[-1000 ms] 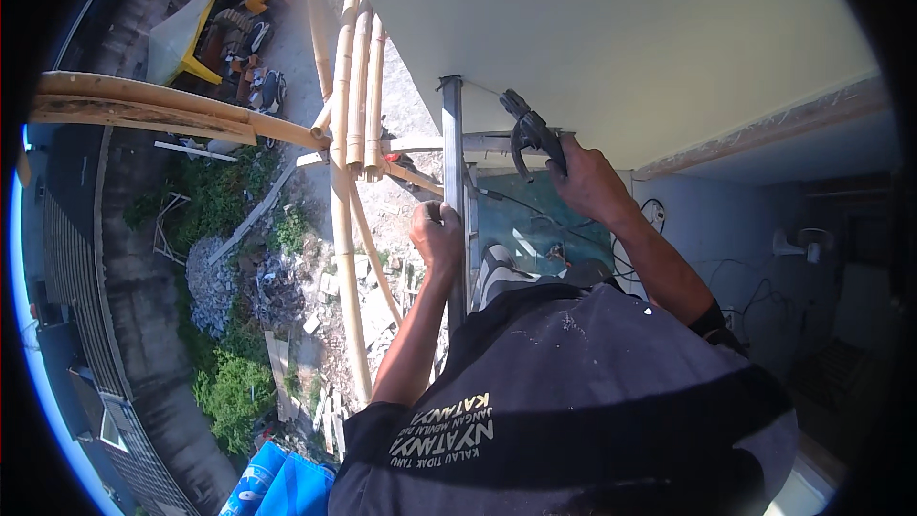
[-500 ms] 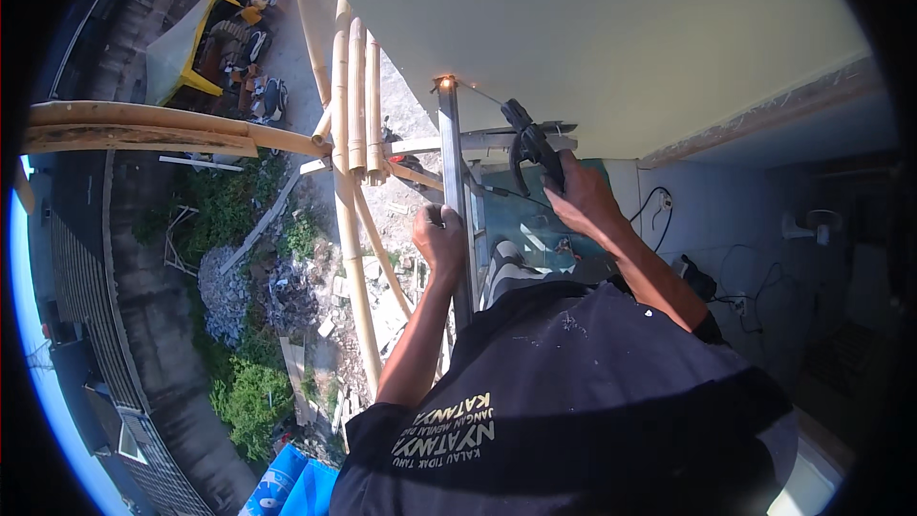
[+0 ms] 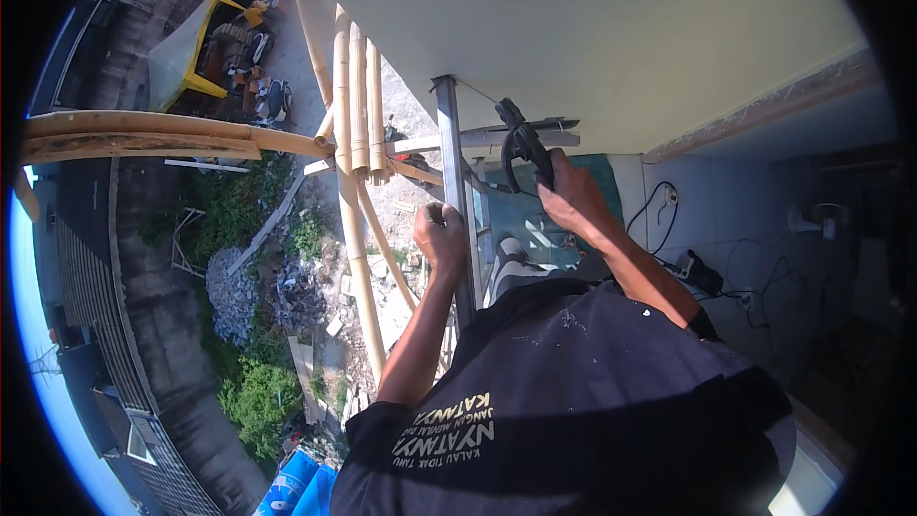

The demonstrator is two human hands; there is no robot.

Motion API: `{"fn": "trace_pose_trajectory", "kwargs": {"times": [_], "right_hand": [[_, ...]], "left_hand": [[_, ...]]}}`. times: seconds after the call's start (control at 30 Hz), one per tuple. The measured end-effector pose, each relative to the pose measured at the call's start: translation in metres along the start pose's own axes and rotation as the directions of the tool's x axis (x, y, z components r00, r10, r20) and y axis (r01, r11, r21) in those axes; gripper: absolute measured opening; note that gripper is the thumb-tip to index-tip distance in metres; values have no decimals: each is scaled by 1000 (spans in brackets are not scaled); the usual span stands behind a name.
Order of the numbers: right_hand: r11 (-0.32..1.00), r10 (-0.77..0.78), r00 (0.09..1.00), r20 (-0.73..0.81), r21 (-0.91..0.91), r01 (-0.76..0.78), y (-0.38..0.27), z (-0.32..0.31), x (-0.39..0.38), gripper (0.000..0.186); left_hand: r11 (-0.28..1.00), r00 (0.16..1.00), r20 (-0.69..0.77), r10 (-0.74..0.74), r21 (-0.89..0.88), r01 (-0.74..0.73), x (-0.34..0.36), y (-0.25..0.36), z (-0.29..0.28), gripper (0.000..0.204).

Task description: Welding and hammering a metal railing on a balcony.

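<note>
A grey metal tube (image 3: 451, 153) runs up from beside my body to the pale wall. My left hand (image 3: 440, 232) is closed around it about midway along. In my right hand (image 3: 574, 195) is a black welding electrode holder (image 3: 522, 145), fingers wrapped round its handle. A thin welding rod (image 3: 479, 91) sticks out of the holder's jaws and slants toward the tube's far end. Its tip is at or very near that end; whether they touch, I cannot tell. No glow shows at the tube's end.
Bamboo poles (image 3: 348, 182) stand close left of the tube, crossed by a thick bamboo beam (image 3: 181, 134). Far below lie rubble (image 3: 232, 291), bushes (image 3: 263, 401) and a yellow-framed canopy (image 3: 196, 53). The smooth wall (image 3: 611, 29) fills the upper right. Black cables (image 3: 638, 215) hang at right.
The bright orange glow at the tube's far end has gone out. The electrode holder and my right hand have shifted slightly left. My left hand keeps its grip on the tube.
</note>
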State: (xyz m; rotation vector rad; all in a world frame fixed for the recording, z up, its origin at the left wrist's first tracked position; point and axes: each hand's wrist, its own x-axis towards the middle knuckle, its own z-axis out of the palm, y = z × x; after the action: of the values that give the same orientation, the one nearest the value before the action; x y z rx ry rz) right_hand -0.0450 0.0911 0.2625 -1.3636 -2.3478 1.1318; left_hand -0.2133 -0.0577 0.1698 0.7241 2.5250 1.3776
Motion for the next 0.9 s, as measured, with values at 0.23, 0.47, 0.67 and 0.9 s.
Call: {"fn": "trace_pose_trajectory", "kwargs": {"times": [0.23,0.47,0.67,0.9], "right_hand": [[995,-99,994,-46,1,99,3,9,0,26],[996,-92,994,-61,-2,92,3,12,-1,28],[996,-89,995,-52,14,90,5,14,2,29],[996,-86,994,-60,6,87,5,14,0,28]], "left_hand": [[1000,1000,-5,17,12,-16,1,-4,1,13],[999,999,20,-44,0,44,-1,-2,0,14],[998,997,49,-62,4,62,0,-1,0,13],[998,1000,-2,11,54,-10,0,0,0,12]]}}
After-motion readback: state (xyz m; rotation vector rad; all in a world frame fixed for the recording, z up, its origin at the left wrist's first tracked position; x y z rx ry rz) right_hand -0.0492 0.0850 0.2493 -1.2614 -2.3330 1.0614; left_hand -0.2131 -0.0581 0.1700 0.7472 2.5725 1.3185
